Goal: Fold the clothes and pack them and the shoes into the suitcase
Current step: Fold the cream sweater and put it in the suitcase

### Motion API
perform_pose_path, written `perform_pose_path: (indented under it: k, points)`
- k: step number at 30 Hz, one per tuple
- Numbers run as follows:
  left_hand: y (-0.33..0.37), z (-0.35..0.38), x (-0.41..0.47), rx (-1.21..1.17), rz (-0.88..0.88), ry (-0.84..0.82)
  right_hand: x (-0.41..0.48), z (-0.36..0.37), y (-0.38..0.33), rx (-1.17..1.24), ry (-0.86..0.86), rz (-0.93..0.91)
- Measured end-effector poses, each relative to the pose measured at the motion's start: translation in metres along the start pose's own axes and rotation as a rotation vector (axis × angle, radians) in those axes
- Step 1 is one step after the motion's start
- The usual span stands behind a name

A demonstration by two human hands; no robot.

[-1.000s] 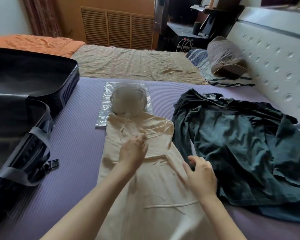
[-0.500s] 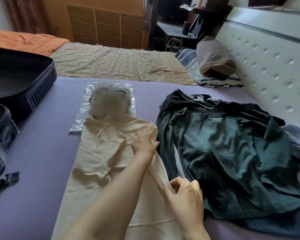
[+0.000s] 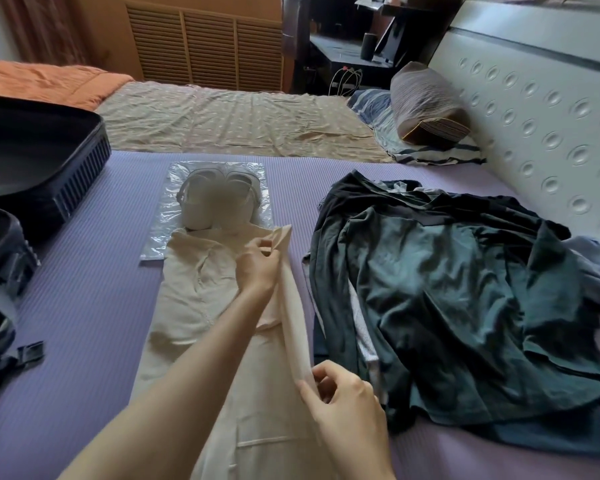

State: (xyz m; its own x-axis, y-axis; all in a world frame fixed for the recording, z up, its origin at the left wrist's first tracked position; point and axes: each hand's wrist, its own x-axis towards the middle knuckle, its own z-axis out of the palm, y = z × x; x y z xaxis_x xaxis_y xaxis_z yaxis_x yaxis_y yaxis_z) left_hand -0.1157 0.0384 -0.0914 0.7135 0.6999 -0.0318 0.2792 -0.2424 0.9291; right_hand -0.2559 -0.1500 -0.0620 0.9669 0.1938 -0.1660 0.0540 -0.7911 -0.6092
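The cream garment [image 3: 191,306], lying lengthwise on the purple mat [image 3: 84,306], looks light and limp, so its lifted right edge suits this grip: left hand [image 3: 257,268] pinching near the top, right hand [image 3: 347,410] seemingly pinching lower down.

The left hand [image 3: 257,268], which a second ago lies on the chest of the cream garment [image 3: 194,296], now sits at the garment's upper right corner, the one toward the far edge of the purple mat [image 3: 84,306], and pinches it. The right hand [image 3: 343,407], open over the cloth before, now has thumb and fingers closed on the same right edge nearer the mat's near edge. That edge, flat on the mat earlier, is now raised and drawn into a taut strip between the two hands. Near the corner it has come away from the dark clothes [image 3: 447,306], and a sliver of mat shows between them.
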Motion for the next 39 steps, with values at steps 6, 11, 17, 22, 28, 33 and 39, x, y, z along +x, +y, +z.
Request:
perform_pose_path:
  k: [6, 11, 17, 22, 28, 33, 39]
  points:
    - [-0.022, -0.067, 0.023, -0.063, -0.036, 0.019, -0.017, 0.035, -0.045, -0.012, -0.154, -0.12]
    - [-0.045, -0.098, 0.024, 0.117, -0.06, 0.056, -0.023, 0.067, -0.069, -0.057, -0.295, -0.17]
    - [-0.055, -0.107, 0.019, 0.413, 0.026, 0.06, -0.031, 0.074, -0.064, -0.144, -0.322, -0.244]
    - [-0.053, -0.115, 0.005, 0.389, 0.129, 0.097, -0.033, 0.045, -0.033, -0.104, -0.261, -0.256]
    - [-0.061, -0.146, -0.087, 0.18, 0.126, -0.023, -0.051, 0.023, 0.029, -0.08, -0.294, -0.248]
    - [-0.083, -0.172, -0.198, -0.081, -0.046, -0.184, -0.076, 0.022, 0.047, -0.208, -0.329, -0.226]
    - [-0.109, -0.189, -0.274, -0.185, -0.144, -0.224, -0.115, 0.024, 0.025, -0.191, -0.26, -0.218]
